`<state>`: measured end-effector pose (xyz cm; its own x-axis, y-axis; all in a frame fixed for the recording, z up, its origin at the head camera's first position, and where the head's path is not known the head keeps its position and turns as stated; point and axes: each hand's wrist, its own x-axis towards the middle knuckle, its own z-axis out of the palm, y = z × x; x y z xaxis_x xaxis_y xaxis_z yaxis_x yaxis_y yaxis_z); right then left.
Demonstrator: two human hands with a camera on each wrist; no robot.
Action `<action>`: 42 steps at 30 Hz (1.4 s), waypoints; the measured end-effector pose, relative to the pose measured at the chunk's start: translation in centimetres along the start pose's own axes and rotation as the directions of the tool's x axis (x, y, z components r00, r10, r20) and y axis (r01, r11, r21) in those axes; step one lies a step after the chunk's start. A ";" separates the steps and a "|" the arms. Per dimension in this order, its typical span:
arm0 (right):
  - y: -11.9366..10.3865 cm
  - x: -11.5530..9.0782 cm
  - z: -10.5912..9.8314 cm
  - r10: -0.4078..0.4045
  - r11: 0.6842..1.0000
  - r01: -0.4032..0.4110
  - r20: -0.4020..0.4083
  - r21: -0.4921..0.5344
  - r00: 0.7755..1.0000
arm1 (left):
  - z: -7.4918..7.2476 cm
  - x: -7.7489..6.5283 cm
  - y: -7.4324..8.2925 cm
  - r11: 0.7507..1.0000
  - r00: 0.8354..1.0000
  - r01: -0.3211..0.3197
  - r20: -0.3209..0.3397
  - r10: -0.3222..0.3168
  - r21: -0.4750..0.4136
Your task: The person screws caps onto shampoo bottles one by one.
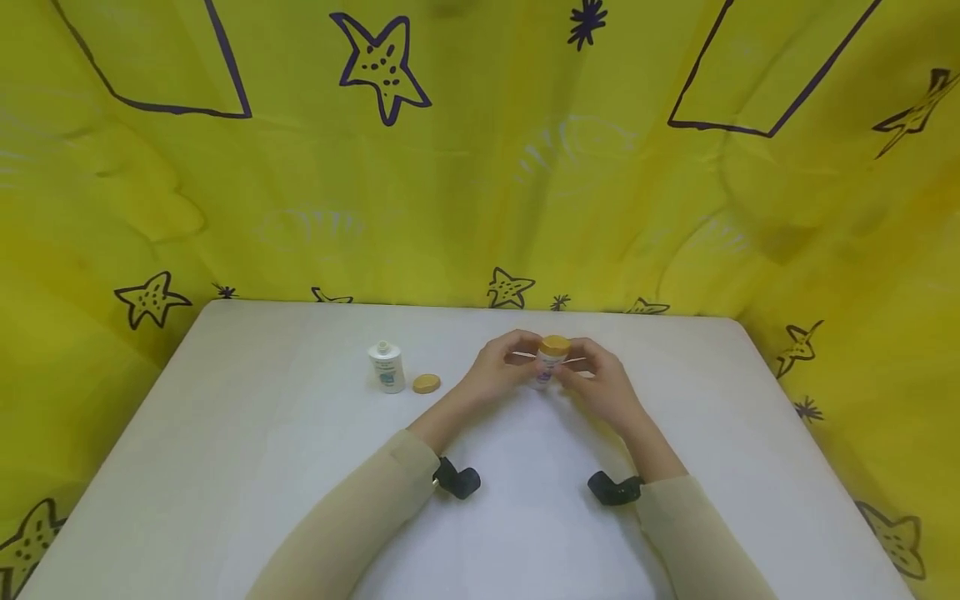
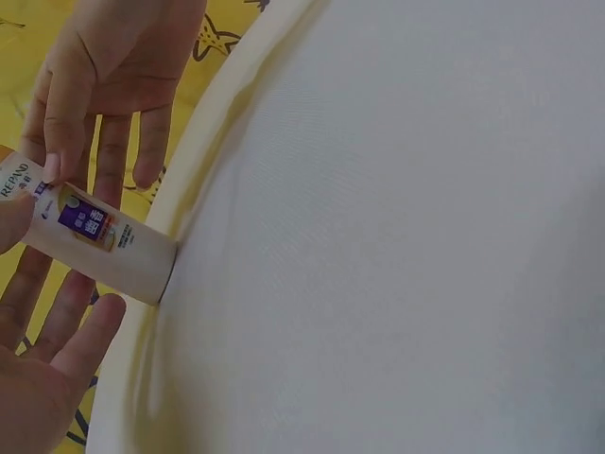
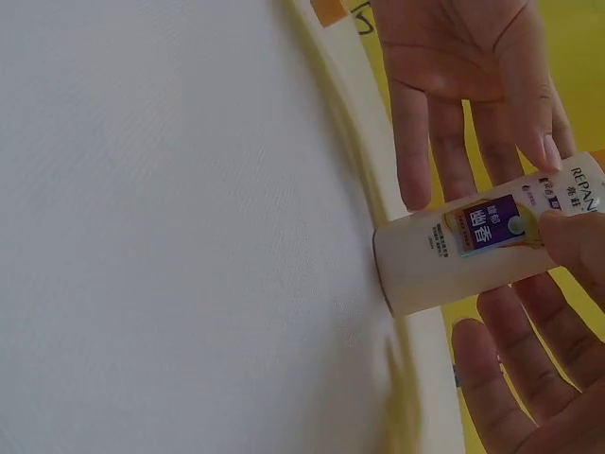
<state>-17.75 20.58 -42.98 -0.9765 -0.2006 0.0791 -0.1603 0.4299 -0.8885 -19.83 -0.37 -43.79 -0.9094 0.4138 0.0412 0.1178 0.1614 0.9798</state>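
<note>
A white bottle point(image 1: 545, 372) with a purple label and an orange-yellow cap point(image 1: 556, 345) stands upright near the table's far side. From one side my left hand point(image 1: 504, 363) holds it, and from the other my right hand point(image 1: 597, 382) does. In the left wrist view, the left thumb point(image 2: 13, 219) lies on the bottle's front, with the right thumb point(image 2: 54, 142) close to its upper part. The bottle's base point(image 3: 383, 274) appears at the table surface in the right wrist view. Fingers behind the bottle are partly hidden.
Left of my hands stands a second white bottle point(image 1: 387, 368) without a cap, its narrow neck showing. Beside it lies a loose orange-yellow cap point(image 1: 427, 383). The white table point(image 1: 270, 467) meets a yellow curtain point(image 1: 465, 183) printed with stars at its back edge.
</note>
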 end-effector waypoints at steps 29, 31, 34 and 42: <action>-9.1 -1.0 10.1 -0.335 0.926 0.333 0.021 -0.175 0.942 | -16.2 -13.5 2.7 0.926 0.953 -0.148 -0.201 0.228 0.349; -8.9 -0.5 11.1 -0.276 0.941 0.289 0.099 -0.176 0.956 | -16.5 -13.3 1.8 0.940 0.966 -0.114 -0.187 0.180 0.321; -8.5 0.3 12.5 -0.198 0.944 0.240 0.193 -0.225 0.961 | -16.9 -13.2 0.5 0.952 0.980 -0.071 -0.158 0.122 0.298; -7.6 1.5 15.3 -0.092 0.890 0.229 0.337 -0.394 0.937 | -17.0 -13.1 -1.7 0.978 0.996 -0.007 -0.082 0.024 0.210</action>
<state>-15.85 3.60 -43.04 -0.8516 -0.5242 0.0037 -0.4233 0.6835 -0.5947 -14.92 -21.34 -42.70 -0.9360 0.3426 0.0809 0.2047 0.3429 0.9168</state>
